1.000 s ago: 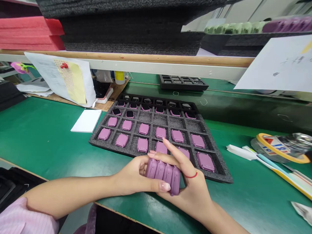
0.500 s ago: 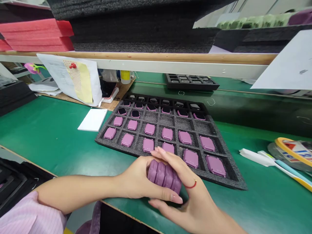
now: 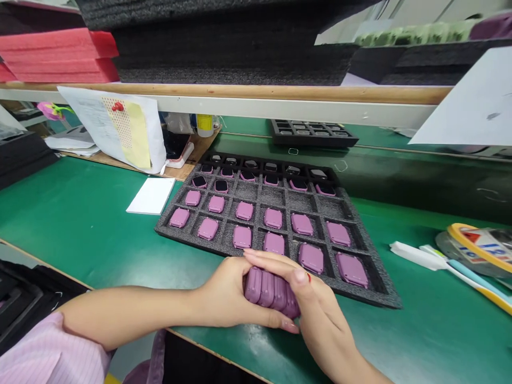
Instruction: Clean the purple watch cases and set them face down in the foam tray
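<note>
My left hand (image 3: 230, 293) is closed around a short row of purple smartwatch cases (image 3: 267, 288), thumb along the near side and fingers partly hidden behind. My right hand (image 3: 326, 317) cups the right end of the same row, its fingers lying over the top towards the left hand. Just beyond both hands lies a black foam tray (image 3: 303, 201) with square pockets. In its nearer rows sit purple cases (image 3: 312, 258), backs up. Farther rows hold pieces with dark screens (image 3: 221, 185), and a few middle pockets are bare.
A white pad (image 3: 151, 195) lies left of the tray. To the right are a toothbrush (image 3: 460, 272) and a roll of tape (image 3: 476, 242). A shelf edge (image 3: 240, 92) crosses above, carrying black foam blocks (image 3: 224, 58). A smaller tray (image 3: 314, 136) stands at the back.
My right hand has turned and closed in on the row of watch cases, its thumb now up near the top. The row tilts slightly differently in my left hand.
</note>
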Action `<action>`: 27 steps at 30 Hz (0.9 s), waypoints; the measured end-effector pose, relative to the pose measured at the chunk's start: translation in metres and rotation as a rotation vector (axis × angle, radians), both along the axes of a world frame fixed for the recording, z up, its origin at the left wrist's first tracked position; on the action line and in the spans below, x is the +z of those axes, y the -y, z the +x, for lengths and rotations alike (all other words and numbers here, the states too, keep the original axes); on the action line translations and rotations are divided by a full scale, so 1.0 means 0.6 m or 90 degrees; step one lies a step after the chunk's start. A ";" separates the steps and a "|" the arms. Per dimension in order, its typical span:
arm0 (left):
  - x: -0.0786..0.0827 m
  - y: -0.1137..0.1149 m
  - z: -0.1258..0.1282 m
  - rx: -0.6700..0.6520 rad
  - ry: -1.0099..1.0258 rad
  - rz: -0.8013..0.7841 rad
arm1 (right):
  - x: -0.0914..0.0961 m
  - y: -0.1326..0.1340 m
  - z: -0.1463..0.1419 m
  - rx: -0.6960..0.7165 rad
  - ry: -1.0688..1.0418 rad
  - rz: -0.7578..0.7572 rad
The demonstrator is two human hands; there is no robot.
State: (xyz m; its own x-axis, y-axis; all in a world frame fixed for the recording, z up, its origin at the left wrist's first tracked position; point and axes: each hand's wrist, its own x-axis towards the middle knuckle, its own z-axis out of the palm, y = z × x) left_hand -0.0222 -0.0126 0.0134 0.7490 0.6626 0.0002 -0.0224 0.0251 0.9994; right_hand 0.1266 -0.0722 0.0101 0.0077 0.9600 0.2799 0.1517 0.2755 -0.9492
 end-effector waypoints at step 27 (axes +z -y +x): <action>-0.010 -0.009 -0.012 0.082 0.042 0.304 | -0.021 -0.017 0.022 0.110 -0.259 -0.311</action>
State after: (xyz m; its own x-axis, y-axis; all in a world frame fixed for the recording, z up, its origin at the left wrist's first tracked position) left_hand -0.0294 -0.0071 0.0075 0.6499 0.6635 0.3707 -0.0583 -0.4428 0.8947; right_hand 0.1398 -0.0621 -0.0026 -0.1448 0.9727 -0.1813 -0.2538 -0.2136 -0.9434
